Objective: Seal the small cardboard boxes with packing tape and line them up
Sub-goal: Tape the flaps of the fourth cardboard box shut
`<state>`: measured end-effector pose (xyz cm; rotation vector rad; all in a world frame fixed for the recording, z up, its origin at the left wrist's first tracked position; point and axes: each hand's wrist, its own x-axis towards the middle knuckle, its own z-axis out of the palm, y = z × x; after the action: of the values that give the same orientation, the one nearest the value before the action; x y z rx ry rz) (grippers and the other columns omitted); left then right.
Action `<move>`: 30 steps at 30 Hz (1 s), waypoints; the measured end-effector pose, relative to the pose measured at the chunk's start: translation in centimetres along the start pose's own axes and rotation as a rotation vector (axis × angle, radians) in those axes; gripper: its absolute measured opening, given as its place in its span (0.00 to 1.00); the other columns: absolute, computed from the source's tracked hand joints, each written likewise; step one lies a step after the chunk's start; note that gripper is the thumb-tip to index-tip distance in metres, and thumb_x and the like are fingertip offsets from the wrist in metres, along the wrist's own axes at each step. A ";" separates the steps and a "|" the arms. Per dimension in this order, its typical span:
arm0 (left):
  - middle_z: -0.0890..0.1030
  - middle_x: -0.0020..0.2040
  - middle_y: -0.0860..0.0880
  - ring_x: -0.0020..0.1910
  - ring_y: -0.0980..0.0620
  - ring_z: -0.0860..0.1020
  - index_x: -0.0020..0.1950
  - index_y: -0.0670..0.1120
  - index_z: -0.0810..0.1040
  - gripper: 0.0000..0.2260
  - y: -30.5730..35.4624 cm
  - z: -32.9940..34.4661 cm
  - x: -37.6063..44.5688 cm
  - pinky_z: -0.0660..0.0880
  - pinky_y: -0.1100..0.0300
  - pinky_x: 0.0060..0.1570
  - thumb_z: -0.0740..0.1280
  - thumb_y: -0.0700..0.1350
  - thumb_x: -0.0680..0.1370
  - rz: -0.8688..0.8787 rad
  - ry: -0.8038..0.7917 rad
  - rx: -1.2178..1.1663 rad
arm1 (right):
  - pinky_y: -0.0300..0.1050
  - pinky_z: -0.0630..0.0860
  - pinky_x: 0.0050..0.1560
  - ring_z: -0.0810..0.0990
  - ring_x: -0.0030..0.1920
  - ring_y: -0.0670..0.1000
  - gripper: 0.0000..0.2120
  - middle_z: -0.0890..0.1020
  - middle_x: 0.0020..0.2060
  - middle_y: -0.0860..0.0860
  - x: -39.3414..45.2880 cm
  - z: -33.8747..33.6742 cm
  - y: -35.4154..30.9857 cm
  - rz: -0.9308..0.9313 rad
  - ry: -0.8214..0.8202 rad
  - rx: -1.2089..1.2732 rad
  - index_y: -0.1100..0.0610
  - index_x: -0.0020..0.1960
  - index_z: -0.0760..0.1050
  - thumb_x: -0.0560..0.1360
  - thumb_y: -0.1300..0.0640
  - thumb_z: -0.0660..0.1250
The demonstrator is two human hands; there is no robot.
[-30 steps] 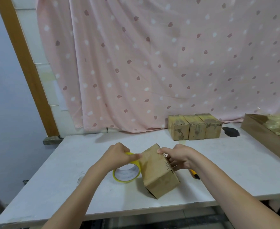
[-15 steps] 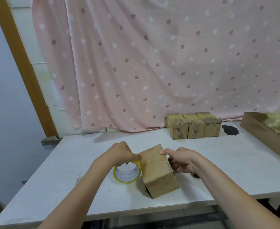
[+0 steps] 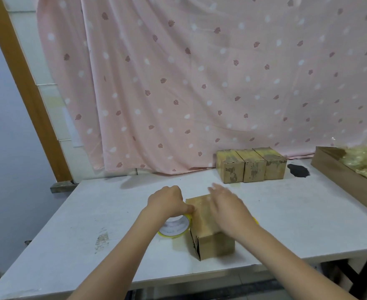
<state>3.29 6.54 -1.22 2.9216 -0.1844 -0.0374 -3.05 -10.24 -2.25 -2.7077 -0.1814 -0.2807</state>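
Three sealed boxes are sitting lined up at the table's far edge. Since a second ago the fourth cardboard box is lying flatter — right hand now pressing open-fingered on top, left hand gripping the tape roll. Sealing looks underway. Rightward, a cardboard tray is holding yellowish filler.

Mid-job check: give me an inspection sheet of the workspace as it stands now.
Surface: white table, scuffed, dark stain at back.
Job's things: box in work; three taped boxes lined up at back; yellow tape roll beside the box.
Clutter: large open carton with yellowish filling, far right.
Grippers: left hand grips the tape roll; right hand flat over the box top, blurred.
Cables: nothing seen.
Surroundings: pink patterned curtain, wooden post.
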 end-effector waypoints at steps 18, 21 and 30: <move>0.60 0.32 0.45 0.25 0.54 0.66 0.33 0.43 0.61 0.26 -4.4 0.7 -1.8 0.61 0.65 0.28 0.70 0.58 0.77 0.101 -0.014 -0.641 | 0.43 0.51 0.75 0.50 0.79 0.49 0.34 0.53 0.80 0.50 -2.4 2.9 -0.2 -0.145 -0.109 -0.215 0.53 0.80 0.51 0.80 0.38 0.52; 0.60 0.32 0.45 0.25 0.54 0.68 0.33 0.44 0.62 0.25 -4.6 1.3 -2.1 0.61 0.61 0.29 0.71 0.58 0.76 0.096 0.038 -0.616 | 0.42 0.51 0.75 0.50 0.79 0.49 0.33 0.53 0.80 0.50 -2.6 3.1 -0.5 -0.134 -0.085 -0.212 0.53 0.80 0.50 0.80 0.41 0.52; 0.57 0.25 0.52 0.23 0.51 0.61 0.25 0.49 0.57 0.28 -5.5 1.4 -1.2 0.62 0.62 0.27 0.74 0.57 0.71 0.084 0.012 -0.448 | 0.42 0.50 0.76 0.48 0.79 0.49 0.33 0.51 0.80 0.51 -2.7 3.0 -0.6 -0.131 -0.092 -0.218 0.54 0.81 0.48 0.81 0.42 0.51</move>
<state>2.70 11.72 -3.74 2.4647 -0.2588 -0.0422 -5.27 -8.73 -5.28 -2.9321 -0.3767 -0.2251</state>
